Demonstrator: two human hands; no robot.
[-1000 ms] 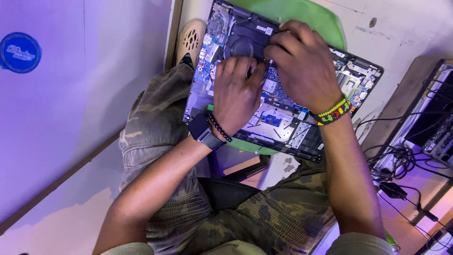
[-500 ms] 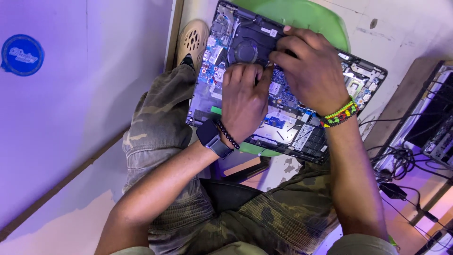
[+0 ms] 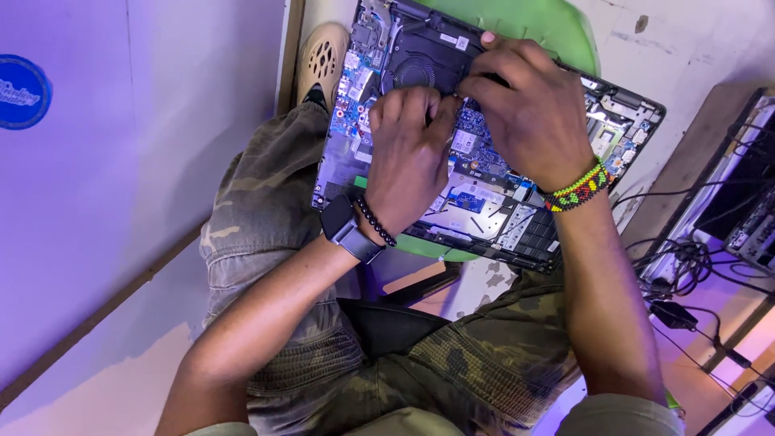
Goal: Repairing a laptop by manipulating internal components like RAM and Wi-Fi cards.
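Head view, looking straight down: an opened laptop (image 3: 484, 153) with its base cover off sits on a green stool (image 3: 533, 24) just past the person's knees in camouflage trousers (image 3: 266, 210). The left hand (image 3: 412, 153) lies curled on the blue circuit board (image 3: 476, 141) beside the round black fan (image 3: 416, 73), fingers bent down onto it; whether its grip pinches a part I cannot tell. The right hand (image 3: 533, 113) arches over from the far side, fingertips meeting the left's at one spot, its grip likewise hidden. For work this fine, I'd keep both wrists resting on the chassis and press lightly, straight down, well clear of the fan. Tangled cables (image 3: 678, 266) lie on the floor at right.
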